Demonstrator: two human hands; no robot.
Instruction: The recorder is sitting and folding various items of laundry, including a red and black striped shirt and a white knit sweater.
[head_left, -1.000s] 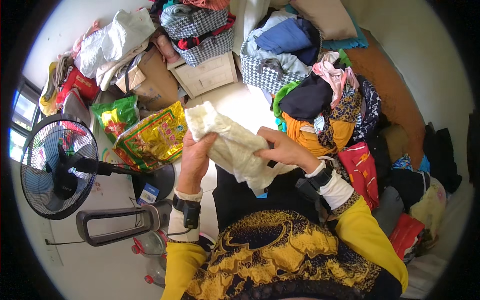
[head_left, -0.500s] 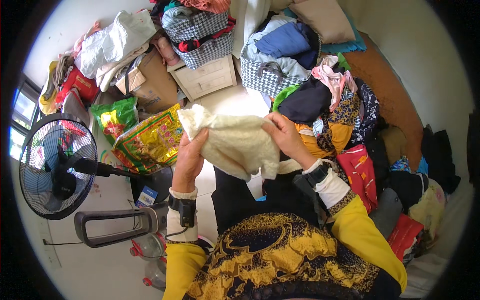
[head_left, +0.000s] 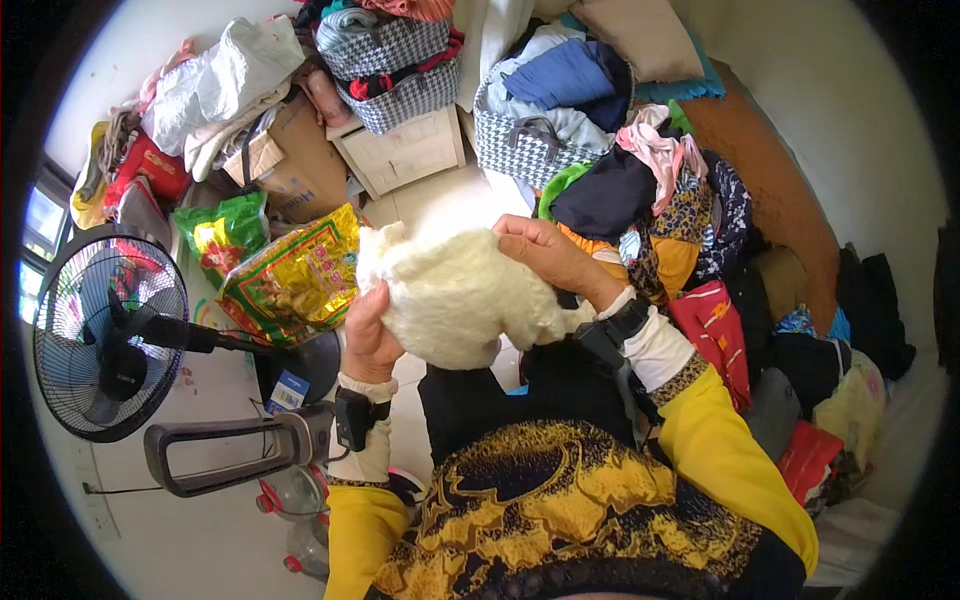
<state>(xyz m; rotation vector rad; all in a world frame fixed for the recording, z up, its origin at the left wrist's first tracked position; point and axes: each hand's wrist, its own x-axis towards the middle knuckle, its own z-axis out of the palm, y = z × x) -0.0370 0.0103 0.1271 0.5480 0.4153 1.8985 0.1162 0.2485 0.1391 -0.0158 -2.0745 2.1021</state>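
Observation:
A cream, fluffy piece of clothing (head_left: 455, 300) hangs between my two hands above my lap. What kind of garment it is, I cannot make out. My left hand (head_left: 370, 335) grips its left edge, thumb on top and fingers partly behind the cloth. At its upper right edge, my right hand (head_left: 555, 255) pinches the fabric between thumb and fingers. The garment's lower part bulges toward me, and a narrow pale end trails right beneath my right wrist. Dark straps with small boxes sit on both my wrists.
A standing fan (head_left: 110, 330) is at the left, near shiny gold and green bags (head_left: 300, 275). A houndstooth basket (head_left: 510, 145) full of clothes stands ahead. Heaped clothes (head_left: 605, 200) lie to the right by a red garment (head_left: 712, 335). Stacked baskets (head_left: 405, 100) rest on a drawer cabinet (head_left: 400, 155).
The cream garment has gone from stretched out flat to bunched and rounded. My right hand has moved slightly left and up, my left hand slightly down, both still gripping it.

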